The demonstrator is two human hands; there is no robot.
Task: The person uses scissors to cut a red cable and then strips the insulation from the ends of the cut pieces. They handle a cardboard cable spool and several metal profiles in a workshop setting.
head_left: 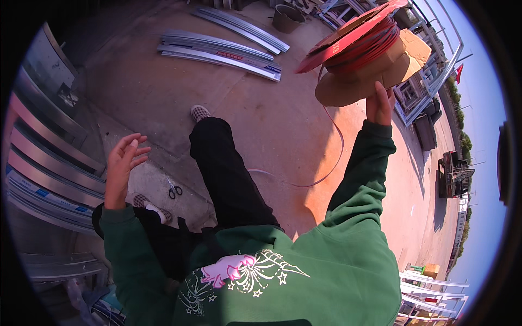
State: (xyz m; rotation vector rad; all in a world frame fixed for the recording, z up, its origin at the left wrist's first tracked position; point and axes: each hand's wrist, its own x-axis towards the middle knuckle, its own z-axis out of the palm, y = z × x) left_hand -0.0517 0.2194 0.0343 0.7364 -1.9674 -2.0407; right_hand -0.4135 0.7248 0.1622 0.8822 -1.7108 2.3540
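My right hand (380,105) is raised at the upper right, its fingers on the lower side of a cardboard spool (348,87). Dark red strip (365,46) is wound round the spool's core, between a red side disc and a torn brown one. A loose length of the strip (341,142) hangs from the spool and curves down toward the ground. My left hand (122,163) is at the left with its fingers apart and nothing visible in it. Beneath it, black-handled scissors (174,191) lie on the ground near my shoe.
Bundles of silvery metal profiles (223,53) lie on the ground ahead. More long profiles (54,163) are stacked close by on the left. A bucket (287,19) stands at the back. On the right are white metal frames (429,81) and, farther off, a vehicle (454,175).
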